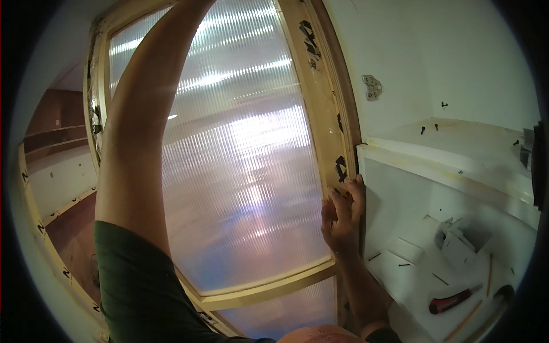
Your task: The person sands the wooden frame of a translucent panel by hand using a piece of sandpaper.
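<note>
Hands on ribbed cabinet door (246,166)

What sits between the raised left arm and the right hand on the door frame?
In the head view, the ribbed frosted pane fills it, from left arm to right hand on the wooden frame.

- A wooden door frame (320,103) with a ribbed, see-through panel (240,171) is pressed by the right hand (343,214), laid flat on its right edge.
- The left arm (137,143) is stretched up past the picture's top edge; its hand is not seen.
- A red-and-black utility knife (454,300), screws and a small box (457,243) are seen on a white shelf (412,274) at the right.
- A metal hinge (372,87) is fixed to the white wall.
</note>
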Tool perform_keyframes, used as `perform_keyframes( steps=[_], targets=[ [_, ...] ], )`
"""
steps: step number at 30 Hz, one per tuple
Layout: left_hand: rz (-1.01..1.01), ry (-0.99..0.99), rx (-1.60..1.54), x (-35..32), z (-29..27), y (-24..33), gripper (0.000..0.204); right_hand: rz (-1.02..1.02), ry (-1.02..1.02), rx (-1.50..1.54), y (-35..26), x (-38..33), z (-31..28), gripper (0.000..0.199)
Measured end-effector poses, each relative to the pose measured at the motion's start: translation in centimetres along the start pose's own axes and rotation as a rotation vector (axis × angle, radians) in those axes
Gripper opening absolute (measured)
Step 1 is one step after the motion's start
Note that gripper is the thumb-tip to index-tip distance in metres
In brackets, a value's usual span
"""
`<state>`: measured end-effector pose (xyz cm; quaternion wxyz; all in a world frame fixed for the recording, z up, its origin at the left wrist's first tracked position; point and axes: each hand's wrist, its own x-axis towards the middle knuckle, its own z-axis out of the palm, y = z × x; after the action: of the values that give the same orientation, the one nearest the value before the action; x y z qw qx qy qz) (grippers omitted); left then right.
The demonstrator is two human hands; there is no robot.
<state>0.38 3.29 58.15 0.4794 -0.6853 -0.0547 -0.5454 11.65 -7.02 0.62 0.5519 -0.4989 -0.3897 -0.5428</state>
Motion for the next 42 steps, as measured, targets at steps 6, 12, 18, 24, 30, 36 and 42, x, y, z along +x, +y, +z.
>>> perform_keyframes(
  steps=[6,12,18,24,30,36,42],
  targets=[
    [0.080,-0.117,0.148,3.5,2.3,0.4,0.051,-0.010,-0.108,0.019,-0.2,-0.3,0.0,0.030],
    [0.030,0.106,-0.603,-1.4,0.3,-0.8,0.057,-0.050,-0.054,-0.074,0.3,-0.8,0.6,0.032],
    [-0.231,0.056,-0.389,-12.3,-9.5,-10.6,0.052,-0.046,-0.013,-0.037,-0.3,-0.7,1.0,0.030],
    [-0.246,-0.015,0.030,-17.0,-12.2,-16.7,0.047,-0.047,-0.025,-0.038,0.6,-0.6,0.6,0.034],
    [-0.139,-0.028,-0.062,-17.6,-13.2,-20.7,0.042,-0.074,-0.056,-0.016,0.0,-0.8,1.2,0.037],
    [-0.169,0.079,-0.039,-17.5,-11.6,-18.0,0.032,-0.073,-0.047,-0.054,-0.1,-0.5,0.8,0.036],
    [-0.223,0.021,-0.005,-16.9,-13.3,-15.2,0.034,-0.050,-0.017,-0.005,-0.6,-0.7,1.1,0.032]
  ],
)
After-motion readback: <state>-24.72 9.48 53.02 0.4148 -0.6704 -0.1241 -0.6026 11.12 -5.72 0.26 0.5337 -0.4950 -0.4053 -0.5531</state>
